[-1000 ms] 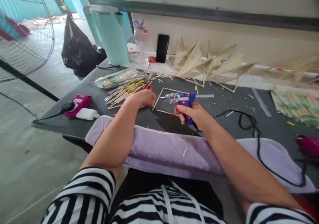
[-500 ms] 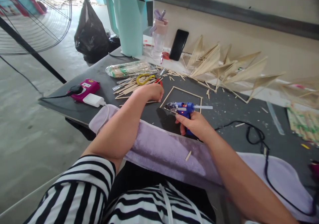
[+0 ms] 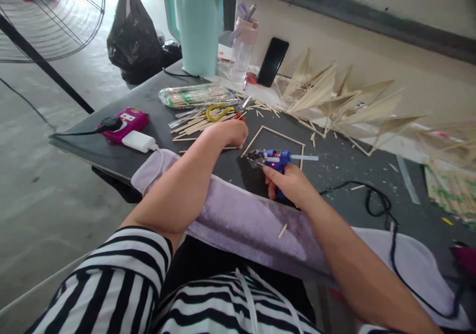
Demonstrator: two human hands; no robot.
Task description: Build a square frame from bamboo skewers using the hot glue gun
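Lilac cloth [image 3: 238, 212] lies nearest. Just right of twelve o'clock, the right hand [image 3: 292, 183] grips a blue glue gun [image 3: 275, 159]. At twelve, the left hand [image 3: 233, 132] is curled, any grasp hidden. Beyond the gun, the stick frame [image 3: 284, 136] shows three sides; its near side's completion is unclear. Toward one, fan-like stick shapes [image 3: 314, 90] look further built.

Decent light overall, kinda bright on the pale concrete floor [image 3: 33, 200] at left, soft shadow under the blue plastic glue gun [image 3: 278, 159], fan side looks stretched, right edge blurry.
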